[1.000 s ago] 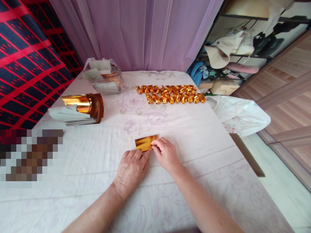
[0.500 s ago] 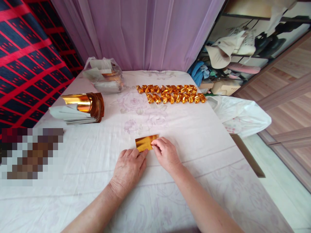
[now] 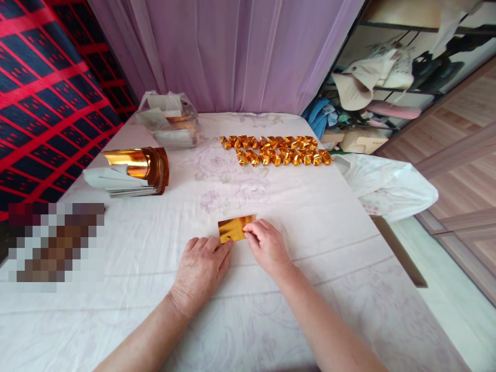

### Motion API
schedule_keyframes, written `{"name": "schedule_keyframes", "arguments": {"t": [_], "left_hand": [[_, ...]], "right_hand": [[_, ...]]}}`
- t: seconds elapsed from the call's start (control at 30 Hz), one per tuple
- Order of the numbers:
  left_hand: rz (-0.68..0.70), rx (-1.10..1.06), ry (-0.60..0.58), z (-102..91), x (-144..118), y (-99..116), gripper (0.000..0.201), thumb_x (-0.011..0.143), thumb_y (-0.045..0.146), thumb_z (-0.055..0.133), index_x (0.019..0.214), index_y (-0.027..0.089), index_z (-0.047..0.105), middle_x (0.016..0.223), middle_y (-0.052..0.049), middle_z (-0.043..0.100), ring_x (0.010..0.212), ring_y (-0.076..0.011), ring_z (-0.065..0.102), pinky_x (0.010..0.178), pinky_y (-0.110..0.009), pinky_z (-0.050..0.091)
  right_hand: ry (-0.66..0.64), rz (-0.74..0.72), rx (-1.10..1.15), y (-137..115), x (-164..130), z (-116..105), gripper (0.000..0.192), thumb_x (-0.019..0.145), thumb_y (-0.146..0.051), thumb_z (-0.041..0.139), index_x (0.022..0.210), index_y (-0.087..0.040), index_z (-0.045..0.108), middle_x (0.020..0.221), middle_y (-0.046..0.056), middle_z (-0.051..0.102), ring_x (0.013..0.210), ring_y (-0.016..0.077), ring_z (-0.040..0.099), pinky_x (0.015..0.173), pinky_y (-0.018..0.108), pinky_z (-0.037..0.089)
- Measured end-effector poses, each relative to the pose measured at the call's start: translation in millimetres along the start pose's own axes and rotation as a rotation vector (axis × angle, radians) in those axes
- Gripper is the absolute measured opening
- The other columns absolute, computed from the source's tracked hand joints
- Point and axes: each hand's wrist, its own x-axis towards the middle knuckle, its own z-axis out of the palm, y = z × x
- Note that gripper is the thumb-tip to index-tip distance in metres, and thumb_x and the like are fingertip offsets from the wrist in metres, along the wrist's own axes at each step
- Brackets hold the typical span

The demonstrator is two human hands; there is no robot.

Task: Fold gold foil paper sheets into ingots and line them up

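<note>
A pixelated patch (image 3: 54,245) blots out whatever lies at the left of the tabletop (image 3: 310,222). The right hand (image 3: 267,247) covers the near right corner of the gold foil sheet (image 3: 234,229), and both forearms are cut off by the bottom edge. The contents of the clear plastic bag (image 3: 170,119) at the back are too crumpled to tell.

Under your fingers: glossy gold foil sheet (image 3: 233,229), smooth, on the matt, creased white tablecloth (image 3: 310,217).
</note>
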Motion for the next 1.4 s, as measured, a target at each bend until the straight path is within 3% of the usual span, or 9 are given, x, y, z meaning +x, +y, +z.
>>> {"name": "schedule_keyframes", "arguments": {"t": [0.37, 0.53, 0.73, 1.0, 1.23, 1.4], "left_hand": [[-0.021, -0.009, 0.076, -2.7, -6, -8, 0.028, 0.098, 0.029, 0.047, 0.096, 0.022, 0.075, 0.067, -0.002, 0.064, 0.064, -0.019, 0.057, 0.067, -0.037, 0.038], [-0.012, 0.003, 0.116, -1.0, -5, -8, 0.028, 0.097, 0.027, 0.048, 0.094, 0.02, 0.074, 0.068, -0.002, 0.065, 0.063, -0.0189, 0.057, 0.068, -0.037, 0.038], [-0.021, -0.029, 0.098, -2.4, -4, -7, 0.028, 0.098, 0.027, 0.047, 0.094, 0.019, 0.074, 0.068, -0.002, 0.065, 0.064, -0.019, 0.058, 0.068, -0.037, 0.039], [-0.046, -0.036, 0.11, -3.2, -3, -8, 0.027, 0.097, 0.026, 0.048, 0.091, 0.021, 0.074, 0.067, -0.001, 0.064, 0.061, -0.0181, 0.056, 0.065, -0.036, 0.038], [-0.036, -0.012, 0.106, -1.2, -5, -8, 0.027, 0.097, 0.026, 0.047, 0.092, 0.021, 0.072, 0.071, -0.002, 0.065, 0.063, -0.019, 0.056, 0.067, -0.037, 0.039], [-0.005, -0.045, 0.025, 1.0, -1, 3, 0.029, 0.094, 0.034, 0.054, 0.117, 0.023, 0.068, 0.092, -0.007, 0.065, 0.08, -0.0235, 0.058, 0.075, -0.04, 0.043]], "right_hand": [[0.004, 0.012, 0.0, -1, 0, -1, 0.015, 0.087, -0.01, 0.052, 0.083, -0.022, 0.061, 0.078, 0.003, 0.064, 0.075, 0.0176, 0.06, 0.069, 0.029, 0.045], [-0.023, 0.036, -0.072, -12, -1, 0, 0.003, 0.086, -0.02, 0.059, 0.084, -0.021, 0.058, 0.082, 0.004, 0.061, 0.078, 0.0203, 0.059, 0.072, 0.032, 0.046], [-0.005, 0.08, -0.246, -24, 0, 6, 0.022, 0.083, -0.04, 0.069, 0.084, -0.022, 0.056, 0.084, 0.007, 0.059, 0.08, 0.0247, 0.057, 0.07, 0.036, 0.045], [-0.034, 0.1, -0.091, -14, 0, 4, 0.011, 0.082, -0.018, 0.065, 0.084, -0.023, 0.056, 0.085, 0.004, 0.063, 0.081, 0.0218, 0.059, 0.072, 0.033, 0.045], [-0.056, 0.094, 0.111, -2, 0, -4, 0.018, 0.081, -0.005, 0.056, 0.082, -0.023, 0.057, 0.081, 0.001, 0.063, 0.074, 0.0155, 0.061, 0.069, 0.027, 0.047], [-0.056, 0.097, 0.114, -2, -1, -4, 0.016, 0.082, -0.007, 0.054, 0.082, -0.023, 0.058, 0.081, 0.001, 0.063, 0.074, 0.0164, 0.061, 0.07, 0.028, 0.047]]}}
